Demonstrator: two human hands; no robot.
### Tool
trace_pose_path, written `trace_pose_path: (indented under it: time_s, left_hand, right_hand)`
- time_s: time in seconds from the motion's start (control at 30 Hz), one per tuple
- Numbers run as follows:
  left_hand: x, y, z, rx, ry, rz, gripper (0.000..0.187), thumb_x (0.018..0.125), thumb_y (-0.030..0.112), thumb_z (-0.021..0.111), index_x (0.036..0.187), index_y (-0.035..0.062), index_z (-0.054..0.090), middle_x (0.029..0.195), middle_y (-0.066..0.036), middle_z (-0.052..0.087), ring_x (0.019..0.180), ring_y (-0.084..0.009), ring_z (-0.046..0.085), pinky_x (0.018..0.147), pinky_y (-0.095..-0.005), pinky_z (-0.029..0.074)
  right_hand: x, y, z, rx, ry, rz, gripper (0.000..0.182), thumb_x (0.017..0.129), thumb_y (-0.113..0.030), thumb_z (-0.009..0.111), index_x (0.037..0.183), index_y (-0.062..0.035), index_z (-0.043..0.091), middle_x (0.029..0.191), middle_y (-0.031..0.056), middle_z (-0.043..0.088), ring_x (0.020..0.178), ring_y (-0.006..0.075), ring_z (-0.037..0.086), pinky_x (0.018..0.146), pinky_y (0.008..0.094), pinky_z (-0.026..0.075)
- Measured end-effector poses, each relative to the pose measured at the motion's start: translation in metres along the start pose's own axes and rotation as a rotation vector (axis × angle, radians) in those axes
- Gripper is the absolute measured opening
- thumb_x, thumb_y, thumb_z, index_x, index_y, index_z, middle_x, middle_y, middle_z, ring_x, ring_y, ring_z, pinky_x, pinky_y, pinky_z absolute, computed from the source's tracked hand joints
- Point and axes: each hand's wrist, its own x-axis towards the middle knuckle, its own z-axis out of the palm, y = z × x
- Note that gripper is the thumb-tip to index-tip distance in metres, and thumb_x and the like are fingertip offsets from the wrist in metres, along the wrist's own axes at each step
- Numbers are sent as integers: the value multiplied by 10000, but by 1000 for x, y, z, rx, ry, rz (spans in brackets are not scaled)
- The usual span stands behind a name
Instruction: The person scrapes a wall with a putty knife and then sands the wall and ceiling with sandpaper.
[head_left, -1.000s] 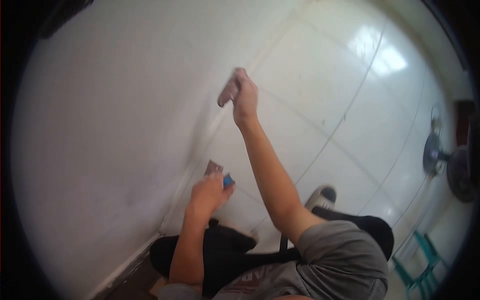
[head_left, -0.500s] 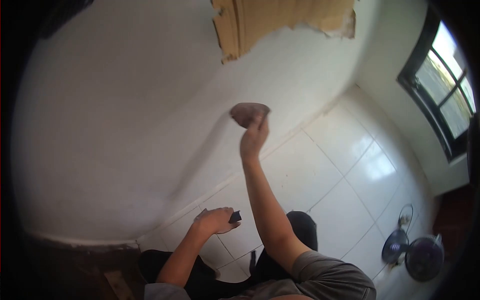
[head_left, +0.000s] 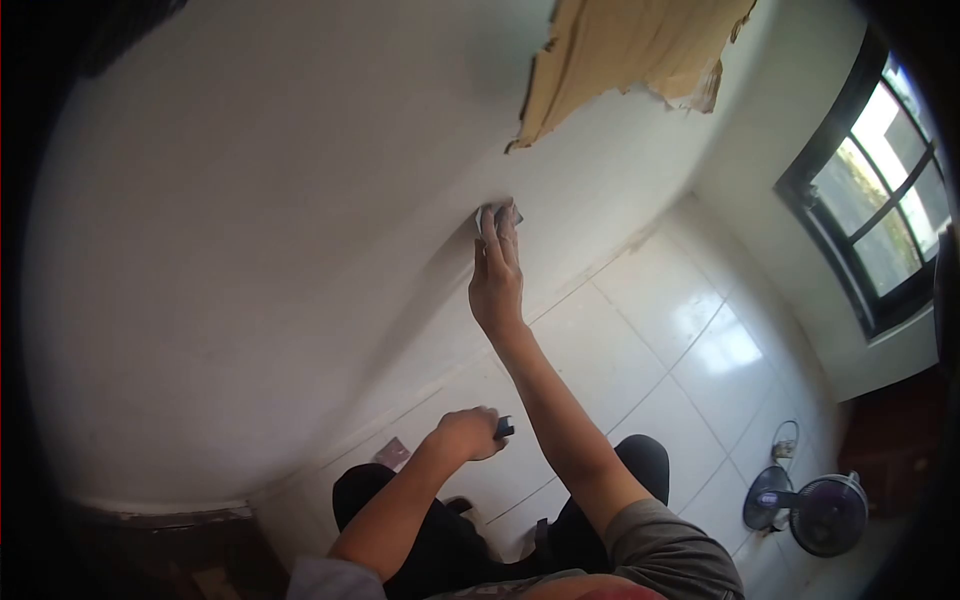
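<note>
My right hand [head_left: 497,275] reaches up to the white wall [head_left: 250,250], its fingers stretched over a small piece of sandpaper [head_left: 514,213] pressed against the surface. Most of that sheet is hidden under the fingers. Lower down, above the floor, my left hand [head_left: 466,433] is closed around a dark-ended tool [head_left: 504,427]. Only its short black end sticks out past the fingers, so its kind cannot be made out. A brownish square piece [head_left: 393,454] lies on the floor by the wall, near my left knee.
Torn brown cardboard [head_left: 620,60] is on the wall above my right hand. A fan [head_left: 828,513] stands on the white tiled floor [head_left: 640,370] at right. Beyond it is a dark-framed window [head_left: 870,190]. A dark brown area [head_left: 170,550] lies at lower left.
My right hand has turned and flattened the sandpaper on the wall; before, the sheet showed broad and brown. My view has shifted, and my left hand appears farther right, still closed.
</note>
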Motion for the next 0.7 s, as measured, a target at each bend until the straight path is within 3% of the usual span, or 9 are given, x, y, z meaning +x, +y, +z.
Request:
trace_pose_path:
  time_s: [0.1, 0.2, 0.33, 0.53, 0.7]
  left_hand:
    - [13, 31, -24, 145, 54, 127, 453, 996, 438, 589, 1247, 66, 654, 1274, -161, 695, 1163, -327, 684, 978, -451, 553]
    - [46, 44, -25, 161, -70, 187, 404, 1033, 363, 517, 1341, 133, 641, 1386, -95, 660, 1247, -286, 651, 1013, -438, 535]
    - [67, 50, -31, 194, -124, 237, 430, 990, 196, 508, 1400, 231, 632, 1432, 30, 639, 1345, -163, 586, 1046, -372, 519]
    - [100, 48, -23, 249, -55, 292, 455, 981, 206, 521, 1424, 234, 622, 1475, 20, 614, 1390, -172, 554, 1099, -372, 479]
    - [100, 45, -20, 215, -11, 272, 452, 937, 212, 567, 1377, 173, 660, 1445, -42, 639, 1327, -216, 614, 1048, -382, 521]
  right_hand:
    - [4, 9, -3, -140, -82, -60, 612, 984, 65, 525, 1572, -10, 371, 1601, 326, 348, 1514, 476, 304, 1214, 628, 270]
    - [-2, 18, -6, -230, -122, -112, 611, 990, 62, 507, 1578, -4, 354, 1604, 338, 330, 1520, 465, 299, 1217, 627, 263]
    - [2, 20, -10, -285, -160, -136, 595, 1002, 54, 495, 1576, 12, 346, 1593, 360, 326, 1513, 479, 303, 1220, 612, 273]
    - [0, 24, -12, -303, -158, -187, 578, 1005, 54, 497, 1565, 32, 352, 1589, 373, 318, 1502, 518, 291, 1215, 597, 303]
    - [4, 11, -28, -371, -197, -192, 574, 1015, 46, 493, 1570, 11, 353, 1608, 341, 315, 1499, 525, 289, 1210, 591, 319]
